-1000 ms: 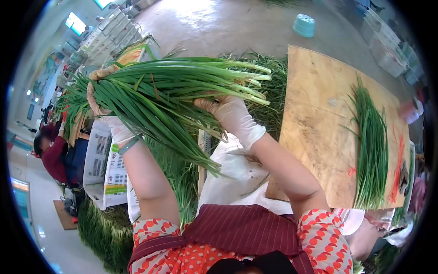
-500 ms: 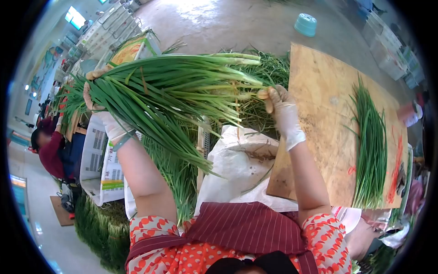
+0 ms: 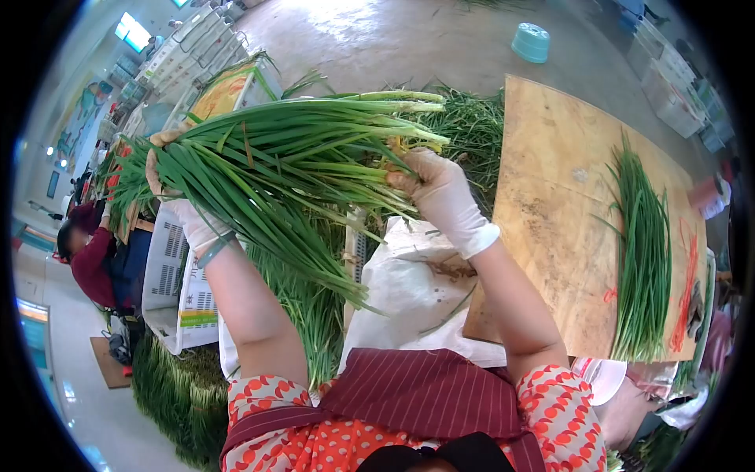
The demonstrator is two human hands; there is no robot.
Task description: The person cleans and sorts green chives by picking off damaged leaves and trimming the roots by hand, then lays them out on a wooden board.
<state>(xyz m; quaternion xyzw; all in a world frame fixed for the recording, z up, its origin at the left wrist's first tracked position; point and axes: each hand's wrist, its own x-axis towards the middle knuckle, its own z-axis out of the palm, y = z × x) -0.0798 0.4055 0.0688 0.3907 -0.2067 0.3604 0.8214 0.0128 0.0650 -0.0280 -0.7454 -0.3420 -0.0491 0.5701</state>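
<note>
1. Green bundle (image 3: 307, 153) is filling the span between left hand (image 3: 189, 212) and right hand (image 3: 442, 187), blocking a straight crossing.
2. Right of right hand, free room is running over wooden board (image 3: 554, 236) up to second bundle (image 3: 641, 263).
3. White crate (image 3: 165, 267) is crowding the space below left hand.
</note>
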